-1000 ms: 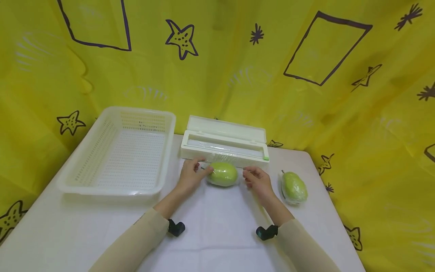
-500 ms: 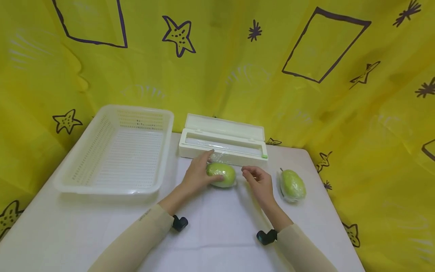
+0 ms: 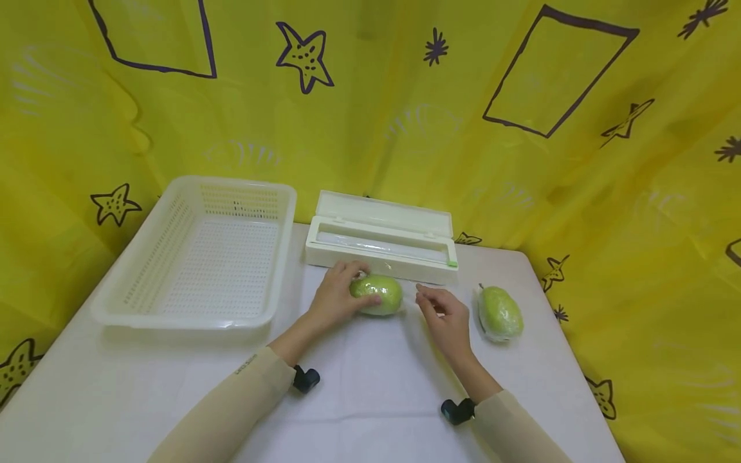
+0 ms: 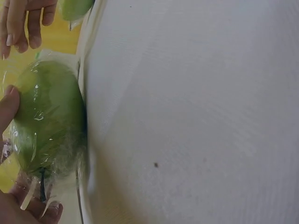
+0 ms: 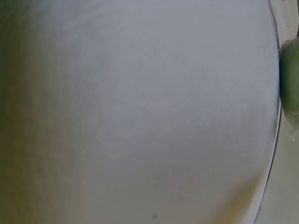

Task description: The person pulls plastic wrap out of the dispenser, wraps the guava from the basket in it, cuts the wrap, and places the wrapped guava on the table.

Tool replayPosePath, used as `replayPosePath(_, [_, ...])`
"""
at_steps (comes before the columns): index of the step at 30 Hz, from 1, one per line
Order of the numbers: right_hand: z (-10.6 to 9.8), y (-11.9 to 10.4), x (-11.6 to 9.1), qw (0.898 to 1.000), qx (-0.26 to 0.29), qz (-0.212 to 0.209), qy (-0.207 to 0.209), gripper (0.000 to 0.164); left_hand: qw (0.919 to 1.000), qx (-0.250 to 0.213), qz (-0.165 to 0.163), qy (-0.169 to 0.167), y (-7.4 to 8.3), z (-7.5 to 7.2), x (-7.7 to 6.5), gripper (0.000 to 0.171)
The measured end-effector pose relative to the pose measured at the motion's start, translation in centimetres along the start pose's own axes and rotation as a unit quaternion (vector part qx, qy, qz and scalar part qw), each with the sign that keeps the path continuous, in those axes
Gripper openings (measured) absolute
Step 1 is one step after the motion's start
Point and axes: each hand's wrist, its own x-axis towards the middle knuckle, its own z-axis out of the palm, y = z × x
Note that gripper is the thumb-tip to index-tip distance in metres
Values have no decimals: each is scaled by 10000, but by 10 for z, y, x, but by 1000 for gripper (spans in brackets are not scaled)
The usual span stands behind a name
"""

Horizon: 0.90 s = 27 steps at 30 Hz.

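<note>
A green oval fruit (image 3: 386,290), wrapped in clear plastic film, lies in front of the cling film box (image 3: 376,262). My left hand (image 3: 334,299) holds its left end, thumb on the near side and fingers round the far side. In the left wrist view the fruit (image 4: 49,112) shows a dark stem among wrinkled film, with fingertips close to it. My right hand (image 3: 450,318) hovers just right of the fruit, apart from it. Its fingers are loosely bent with nothing visible between them; the right wrist view shows only the fruit's edge (image 5: 290,79).
Another film-wrapped green fruit (image 3: 500,314) lies at the right. A white plastic basket (image 3: 191,321) stands at the left. The box's lid (image 3: 384,215) is raised, showing the film roll (image 3: 382,245). A yellow curtain (image 3: 370,116) hangs behind the white-covered table (image 3: 370,386).
My left hand has shifted from the fruit's upper left to a wider grip over its left end, and the film between fruit and box has been tucked down. The right hand has barely moved.
</note>
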Motion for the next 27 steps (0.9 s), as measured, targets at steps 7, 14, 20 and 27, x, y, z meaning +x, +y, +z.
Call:
replayPosePath(7, [8,13,-10,9928,-539,-1036,-280,20,9990,350,-62,283,1,1,-1,47])
replayPosePath(14, [26,-4,-16,9788,-1515,-1176,-724,18,9944,951,85,447,4,4,2,50])
replayPosePath(20, [37,-22,-21,9457,-2767,-801,-1502,30,9897,1377,174,356,11,2,2,56])
replayPosePath(27, [50,-44,-49,8943,-2262,489,-3830,87,9845,1745,161,93,13,1,2,79])
